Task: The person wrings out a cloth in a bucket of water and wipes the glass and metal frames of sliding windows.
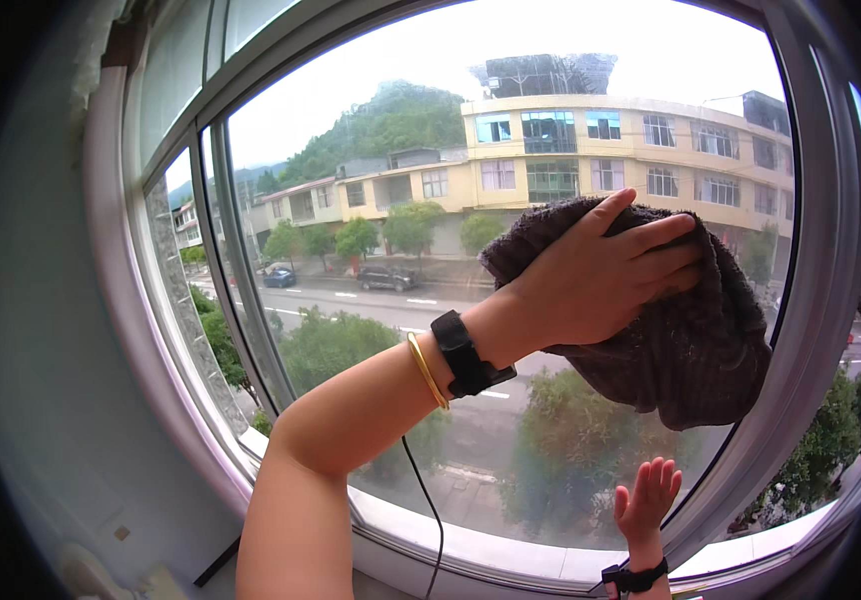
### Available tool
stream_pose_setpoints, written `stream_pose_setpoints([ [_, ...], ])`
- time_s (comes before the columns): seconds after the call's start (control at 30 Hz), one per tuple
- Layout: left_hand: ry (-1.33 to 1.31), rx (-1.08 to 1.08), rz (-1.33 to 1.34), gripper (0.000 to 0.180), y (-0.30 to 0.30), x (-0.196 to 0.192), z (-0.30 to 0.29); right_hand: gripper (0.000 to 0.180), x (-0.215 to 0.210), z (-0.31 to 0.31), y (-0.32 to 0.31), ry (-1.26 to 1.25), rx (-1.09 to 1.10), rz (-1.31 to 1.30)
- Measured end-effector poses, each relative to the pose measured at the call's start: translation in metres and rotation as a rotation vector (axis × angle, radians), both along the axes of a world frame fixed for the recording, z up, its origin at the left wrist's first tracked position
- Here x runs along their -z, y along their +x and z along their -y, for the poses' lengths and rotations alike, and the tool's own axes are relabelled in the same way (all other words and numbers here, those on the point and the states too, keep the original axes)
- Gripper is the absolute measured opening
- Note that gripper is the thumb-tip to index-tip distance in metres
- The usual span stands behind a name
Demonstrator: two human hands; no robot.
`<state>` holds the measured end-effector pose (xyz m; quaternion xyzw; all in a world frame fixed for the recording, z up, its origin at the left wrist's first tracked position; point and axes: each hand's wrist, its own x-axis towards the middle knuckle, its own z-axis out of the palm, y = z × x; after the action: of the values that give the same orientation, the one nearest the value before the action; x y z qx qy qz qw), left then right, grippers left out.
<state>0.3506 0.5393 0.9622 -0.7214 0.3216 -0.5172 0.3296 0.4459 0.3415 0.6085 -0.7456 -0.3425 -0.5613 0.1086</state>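
Observation:
My left hand [601, 275] is spread over a dark brown ribbed cloth [706, 350] against the window pane [471, 420]. Its fingers bend over the cloth's upper part, with some fingertips sunk in the folds, while the lower part of the cloth hangs down in a bunch. A black strap [459, 352] and a gold bangle [428, 372] circle that wrist. Low on the right, my right hand [647, 500] is raised near the lower part of the window, fingers up and thumb apart, holding nothing. I cannot tell whether it touches the glass. A black band [637, 577] is around its wrist.
A grey window frame [819, 290] curves along the right, and a vertical bar [236, 290] divides the panes at left. A thin black cable [433, 510] hangs below my left forearm. Outside are a road, trees, parked cars and a yellow building [601, 150].

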Motion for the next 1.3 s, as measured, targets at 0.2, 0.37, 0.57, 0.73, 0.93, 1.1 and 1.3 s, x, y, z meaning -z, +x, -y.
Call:
stream_pose_setpoints([
  [0.2,-0.195,-0.108,0.324,0.046,-0.029,-0.090,-0.065,0.060,0.000,-0.001,0.002,0.002,0.034,0.036],
  [0.37,-0.409,-0.192,0.610,0.043,-0.088,-0.121,-0.205,0.061,-0.003,-0.004,0.002,0.008,0.041,0.035],
  [0.57,-0.663,-0.502,0.762,0.054,-0.161,-0.002,-0.374,0.061,-0.006,-0.012,0.002,0.006,0.018,0.041],
  [0.73,-0.926,-0.636,0.331,0.052,-0.176,0.137,-0.350,0.060,-0.007,-0.006,0.000,0.019,0.049,0.049],
  [0.93,-0.716,-0.569,0.051,0.050,-0.157,0.153,-0.271,0.060,-0.008,-0.013,-0.001,0.010,0.001,0.047],
  [1.1,-0.673,-0.400,0.293,0.049,-0.131,0.100,-0.265,0.061,-0.008,-0.003,0.002,0.028,0.045,0.076],
  [1.3,-1.119,-0.368,0.547,0.053,-0.159,0.129,-0.362,0.061,-0.013,-0.012,0.001,0.031,-0.004,0.081],
])
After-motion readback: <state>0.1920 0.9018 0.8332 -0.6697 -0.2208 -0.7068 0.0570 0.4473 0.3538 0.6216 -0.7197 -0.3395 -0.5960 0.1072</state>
